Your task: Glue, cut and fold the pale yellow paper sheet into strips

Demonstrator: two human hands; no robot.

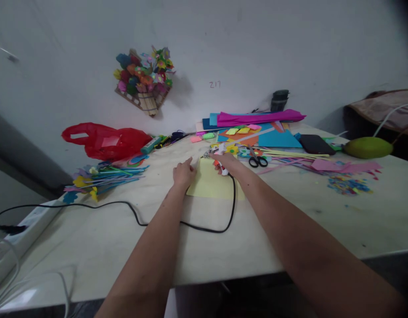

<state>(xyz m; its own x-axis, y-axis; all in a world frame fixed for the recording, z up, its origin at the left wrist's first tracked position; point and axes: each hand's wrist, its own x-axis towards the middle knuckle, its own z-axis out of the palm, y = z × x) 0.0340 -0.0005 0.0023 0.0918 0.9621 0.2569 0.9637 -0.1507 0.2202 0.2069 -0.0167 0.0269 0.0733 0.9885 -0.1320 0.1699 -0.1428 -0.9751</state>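
Note:
My right hand (226, 162) is closed around a white and orange hot glue gun (221, 150). Its black cord (233, 198) runs from the handle down across the table. The gun lies over the upper part of a pale yellow sheet of paper (207, 179), its tip hidden among small metallic-looking bits. At the sheet's left edge rests my left hand (184, 173), index finger stretched forward and thumb apart, with nothing visible between them. Black-handled scissors (257, 161) lie right of my right hand, beside paper flowers (231, 149).
On the left are a red plastic bag (114, 143), stemmed paper flowers (101, 179) and a white power strip (34, 221). Coloured sheets (278, 138), a black phone (315, 145), a green pouch (367, 147) and small confetti-like pieces (349, 184) lie right. A flower decoration (144, 79) hangs on the wall.

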